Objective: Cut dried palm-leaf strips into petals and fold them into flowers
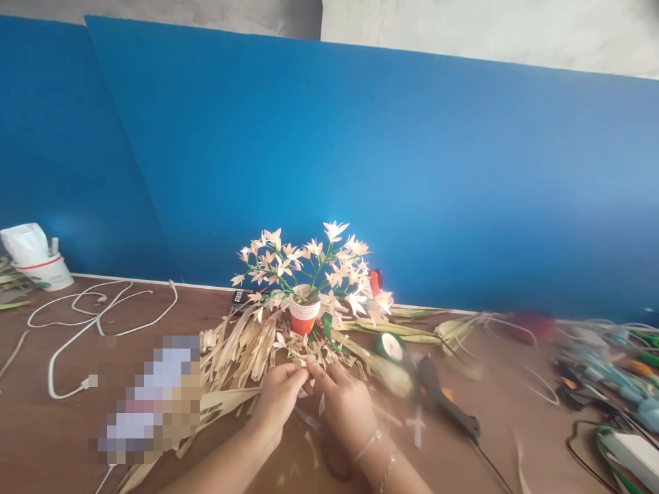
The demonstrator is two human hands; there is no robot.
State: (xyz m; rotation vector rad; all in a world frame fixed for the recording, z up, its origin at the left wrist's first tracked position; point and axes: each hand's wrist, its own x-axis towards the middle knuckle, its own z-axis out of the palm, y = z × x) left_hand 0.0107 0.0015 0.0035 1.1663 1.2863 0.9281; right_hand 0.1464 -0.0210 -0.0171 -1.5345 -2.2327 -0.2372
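before the potted flowers (337,274), left hand (278,399) and right hand (349,406) together; fingers (318,374) pinched closed, hold unclear

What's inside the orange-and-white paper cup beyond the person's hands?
Green stems bearing pale, pointed flowers rise from the cup; its wall hides their lower ends and whatever holds them.

Right wrist (359,433) | slim silvery band (370,444) | silvery chain-like bracelet (388,472) (finer detail blurred) | forearms (226,456) bare
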